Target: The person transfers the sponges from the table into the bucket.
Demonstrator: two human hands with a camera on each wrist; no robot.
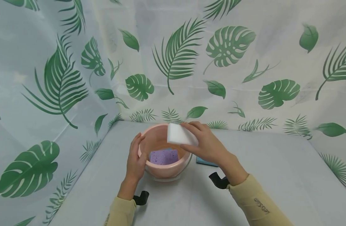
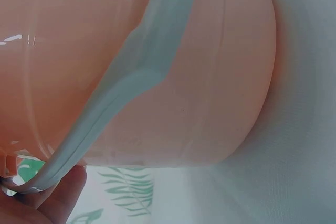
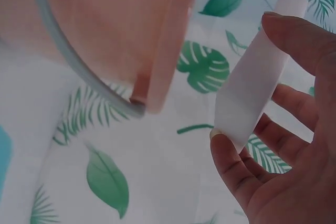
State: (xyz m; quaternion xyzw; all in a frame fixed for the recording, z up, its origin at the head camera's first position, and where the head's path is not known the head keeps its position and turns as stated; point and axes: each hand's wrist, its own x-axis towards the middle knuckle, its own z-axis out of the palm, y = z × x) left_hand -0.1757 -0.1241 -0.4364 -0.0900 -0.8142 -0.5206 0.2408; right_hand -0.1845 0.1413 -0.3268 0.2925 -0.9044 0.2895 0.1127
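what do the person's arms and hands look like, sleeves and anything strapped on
Both hands, the left hand and the right hand, are bare, with no gloves or rings visible. Each arm wears a long pale beige sleeve ending at the wrist; the right one carries small dark lettering along the forearm. A black curved camera mount sits at each wrist.

The table fills the lower half of the head view, covered in a plain pale grey cloth. A leaf-printed curtain closes it off at the back edge and along the left side. A pink bucket stands on it at lower centre of the frame, its pale handle lying down against the outer wall. A blue flat item lies on the cloth just right of the bucket, mostly hidden, so its kind cannot be told.
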